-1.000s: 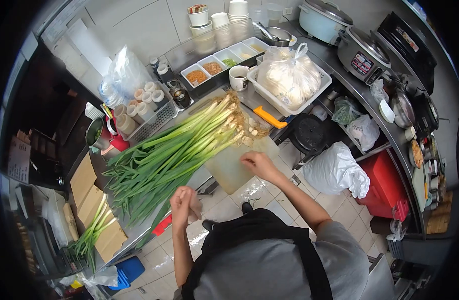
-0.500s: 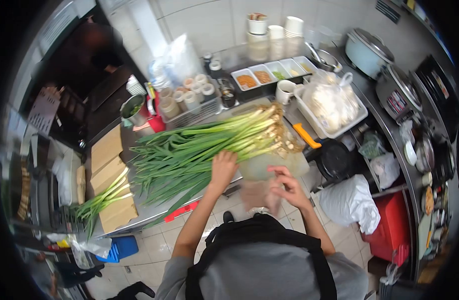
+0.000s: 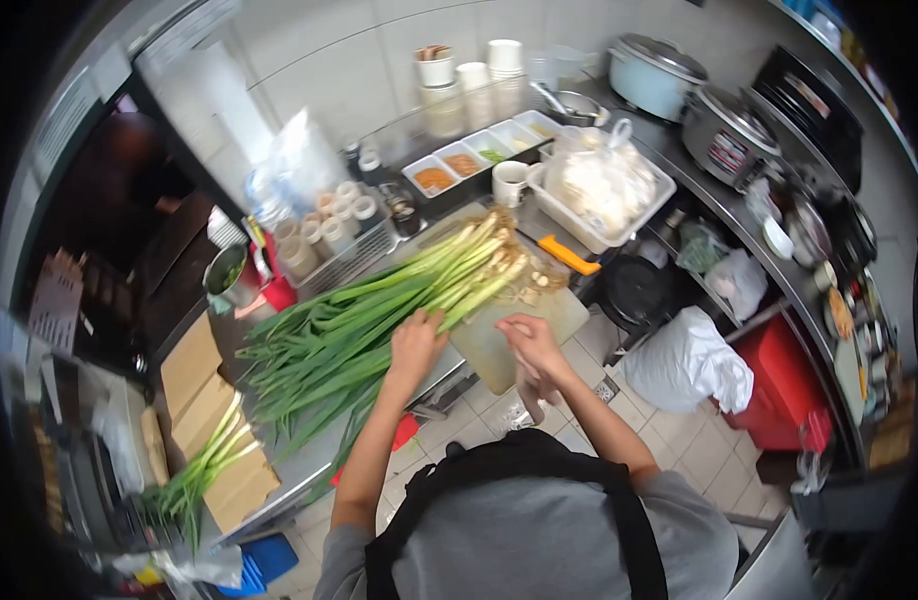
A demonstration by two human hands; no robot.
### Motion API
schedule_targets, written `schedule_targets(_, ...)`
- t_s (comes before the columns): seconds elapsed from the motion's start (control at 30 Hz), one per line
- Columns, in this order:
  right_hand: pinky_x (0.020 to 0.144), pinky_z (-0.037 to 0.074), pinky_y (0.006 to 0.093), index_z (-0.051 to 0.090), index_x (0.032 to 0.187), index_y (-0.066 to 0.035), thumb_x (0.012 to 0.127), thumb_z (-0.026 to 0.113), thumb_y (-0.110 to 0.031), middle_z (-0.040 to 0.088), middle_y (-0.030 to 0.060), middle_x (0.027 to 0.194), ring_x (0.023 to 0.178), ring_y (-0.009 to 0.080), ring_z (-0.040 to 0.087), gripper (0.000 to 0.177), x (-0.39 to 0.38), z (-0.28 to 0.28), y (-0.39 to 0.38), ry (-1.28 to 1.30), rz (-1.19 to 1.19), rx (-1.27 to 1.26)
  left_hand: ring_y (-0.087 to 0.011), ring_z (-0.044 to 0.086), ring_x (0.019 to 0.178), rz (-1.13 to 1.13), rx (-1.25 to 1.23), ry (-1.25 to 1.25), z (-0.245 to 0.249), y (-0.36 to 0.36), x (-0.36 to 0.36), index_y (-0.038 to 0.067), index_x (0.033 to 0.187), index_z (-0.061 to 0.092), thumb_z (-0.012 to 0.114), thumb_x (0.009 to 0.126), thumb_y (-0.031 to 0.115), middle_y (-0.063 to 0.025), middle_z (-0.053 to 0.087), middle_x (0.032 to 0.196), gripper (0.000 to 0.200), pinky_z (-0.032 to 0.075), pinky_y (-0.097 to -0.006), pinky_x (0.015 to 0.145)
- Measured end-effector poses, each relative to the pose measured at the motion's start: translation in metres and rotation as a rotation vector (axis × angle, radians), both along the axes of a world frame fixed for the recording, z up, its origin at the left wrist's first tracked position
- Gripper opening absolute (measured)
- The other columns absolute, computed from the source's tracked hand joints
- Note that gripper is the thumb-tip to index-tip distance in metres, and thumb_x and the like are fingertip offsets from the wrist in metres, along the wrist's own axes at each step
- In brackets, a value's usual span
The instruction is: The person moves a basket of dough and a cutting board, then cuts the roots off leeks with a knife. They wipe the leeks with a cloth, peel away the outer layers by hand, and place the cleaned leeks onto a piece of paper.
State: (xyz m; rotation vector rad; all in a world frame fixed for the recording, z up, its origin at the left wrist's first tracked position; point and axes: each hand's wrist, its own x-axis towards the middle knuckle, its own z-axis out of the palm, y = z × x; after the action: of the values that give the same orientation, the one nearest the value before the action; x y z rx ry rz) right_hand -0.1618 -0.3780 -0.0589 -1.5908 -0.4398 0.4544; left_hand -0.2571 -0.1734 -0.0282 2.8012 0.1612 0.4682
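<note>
A large pile of green onions (image 3: 364, 300) lies across the counter, its white root ends over the cutting board (image 3: 499, 350). At the near edge of the pile, my left hand (image 3: 416, 347) has its fingers curled over the stalks; the fingertips are partly hidden. My right hand (image 3: 535, 345) is closed above the near part of the board, to the right of my left hand. A thin pinkish cloth (image 3: 530, 392) hangs below it from the fingers. Beside the roots rests a knife with an orange handle (image 3: 569, 256).
A smaller bunch of green onions (image 3: 204, 462) lies on brown cardboard (image 3: 204, 375) at left. Behind the pile stand a basket of bottles (image 3: 354, 260), topping trays (image 3: 459, 165) and a mug (image 3: 510, 182). A white bin (image 3: 619, 235) holds bagged food. Rice cookers (image 3: 659, 75) line the back right.
My right hand has moved left and its fingers have closed, with the cloth now hanging beneath. My left hand's fingers are more curled. The camera view has turned and shifted.
</note>
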Motion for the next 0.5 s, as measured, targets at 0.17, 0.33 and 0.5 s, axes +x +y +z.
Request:
schedule_targets(0.17, 0.048, 0.039, 0.0234, 0.066, 0.08, 0.0, 0.079, 0.07, -0.03, 0.057, 0.001, 0.06, 0.053, 0.0079, 0.049, 0.03, 0.01, -0.013, 0.035, -0.046, -0.186, -0.112, -0.0298, 0.06, 0.081, 0.032, 0.037, 0.001, 0.007, -0.009, -0.011, 0.005, 0.107, 0.058, 0.068, 0.07, 0.019, -0.0141, 0.057, 0.09, 0.041, 0.05, -0.0399, 0.067)
schedule_targets(0.33, 0.047, 0.037, 0.0237, 0.064, 0.068, -0.003, 0.072, 0.076, -0.031, 0.055, 0.0008, 0.056, 0.051, 0.0077, 0.046, 0.031, 0.006, -0.009, 0.056, -0.156, -0.175, -0.141, -0.0269, 0.06, 0.081, 0.145, 0.132, 0.001, -0.01, -0.024, -0.01, 0.008, 0.102, 0.059, 0.068, 0.068, 0.021, -0.0121, 0.057, 0.087, 0.037, 0.05, -0.0374, 0.066)
schedule_targets(0.5, 0.048, 0.039, 0.0244, 0.063, 0.068, -0.001, 0.074, 0.074, -0.024, 0.056, 0.0017, 0.057, 0.053, 0.008, 0.048, 0.026, 0.008, -0.029, 0.063, -0.123, -0.133, -0.068, -0.028, 0.06, 0.079, 0.198, 0.15, -0.071, -0.021, -0.029, -0.016, 0.009, 0.103, 0.058, 0.066, 0.069, 0.022, -0.0116, 0.056, 0.086, 0.037, 0.051, -0.0378, 0.066)
